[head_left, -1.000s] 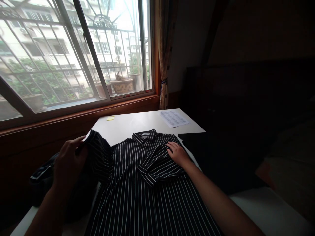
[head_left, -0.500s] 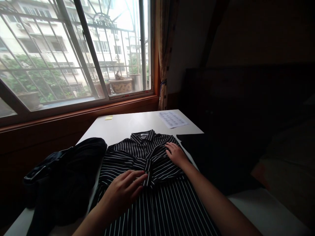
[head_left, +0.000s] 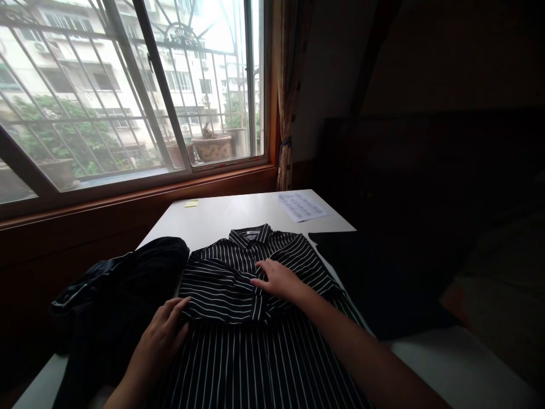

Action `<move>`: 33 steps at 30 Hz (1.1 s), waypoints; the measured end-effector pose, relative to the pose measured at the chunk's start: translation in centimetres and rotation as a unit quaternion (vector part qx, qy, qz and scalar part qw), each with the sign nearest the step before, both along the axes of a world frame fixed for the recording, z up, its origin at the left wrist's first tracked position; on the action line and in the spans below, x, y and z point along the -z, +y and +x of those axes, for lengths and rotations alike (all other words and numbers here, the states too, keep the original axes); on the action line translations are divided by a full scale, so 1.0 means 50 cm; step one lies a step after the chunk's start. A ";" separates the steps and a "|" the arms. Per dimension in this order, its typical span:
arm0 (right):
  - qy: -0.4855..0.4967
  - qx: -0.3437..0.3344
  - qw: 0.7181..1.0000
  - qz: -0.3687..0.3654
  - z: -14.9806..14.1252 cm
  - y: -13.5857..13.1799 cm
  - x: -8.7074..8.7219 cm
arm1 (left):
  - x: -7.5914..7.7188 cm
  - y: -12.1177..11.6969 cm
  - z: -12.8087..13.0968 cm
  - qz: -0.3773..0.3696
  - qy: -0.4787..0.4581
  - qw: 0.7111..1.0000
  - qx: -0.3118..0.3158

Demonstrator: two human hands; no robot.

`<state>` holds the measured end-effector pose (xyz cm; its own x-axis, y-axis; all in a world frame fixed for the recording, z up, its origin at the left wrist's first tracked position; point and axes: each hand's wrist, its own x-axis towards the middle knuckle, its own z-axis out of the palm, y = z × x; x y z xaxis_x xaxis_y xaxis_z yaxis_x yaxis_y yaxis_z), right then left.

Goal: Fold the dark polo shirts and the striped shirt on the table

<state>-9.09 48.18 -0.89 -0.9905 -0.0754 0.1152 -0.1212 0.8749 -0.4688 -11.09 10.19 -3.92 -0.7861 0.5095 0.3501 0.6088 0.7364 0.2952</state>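
Observation:
A black shirt with white stripes [head_left: 238, 358] lies front up, its collar pointing away from me. Both sleeves are folded in across the chest, their cuffs meeting near the middle. My right hand [head_left: 279, 279] rests over the middle of the chest by the cuffs, thumb and fingers apart. At the left edge of the shirt, my left hand [head_left: 164, 329] has its fingertips by the folded left sleeve, the thumb apart from the fingers. Neither hand visibly grips the cloth.
A dark bundled garment [head_left: 114, 301] lies left of the shirt, and a dark flat cloth [head_left: 374, 284] lies to the right. Towards the back of the white table [head_left: 225, 210] are a yellow sticky note [head_left: 191, 203] and printed sheets [head_left: 304, 207]. Beyond is a window [head_left: 128, 102].
My left hand has moved left from the cuffs to the shirt's left edge. My right hand has moved left from the right shoulder to the middle of the chest. The view shifted slightly.

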 end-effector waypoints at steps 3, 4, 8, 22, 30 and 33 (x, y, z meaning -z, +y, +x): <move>-0.040 0.000 0.999 -0.001 0.002 -0.031 -0.005 | -0.002 0.007 -0.004 -0.005 -0.013 1.000 -0.014; -0.050 0.005 0.999 -0.017 0.001 -0.031 -0.007 | -0.002 0.007 -0.005 -0.008 -0.014 1.000 -0.015; -0.096 -0.007 0.987 -0.131 -0.007 0.000 -0.022 | 0.007 -0.001 -0.010 -0.022 -0.010 1.000 -0.014; -0.194 -0.018 0.978 -0.077 -0.021 0.036 -0.044 | 0.026 -0.007 -0.009 -0.050 0.037 0.998 0.002; 0.031 -0.133 0.990 -0.030 -0.112 -0.145 -0.017 | 0.042 -0.018 -0.011 -0.092 0.113 0.989 0.021; 0.080 -0.217 0.973 -0.009 -0.143 -0.236 0.035 | 0.035 -0.016 -0.012 -0.125 0.151 0.976 0.094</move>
<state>-16.23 36.40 -2.65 -0.8353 -0.4786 0.2707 -0.5498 0.7176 -0.4275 -11.66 9.37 -5.69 -0.5510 0.7335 0.3979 0.7713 0.6297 -0.0927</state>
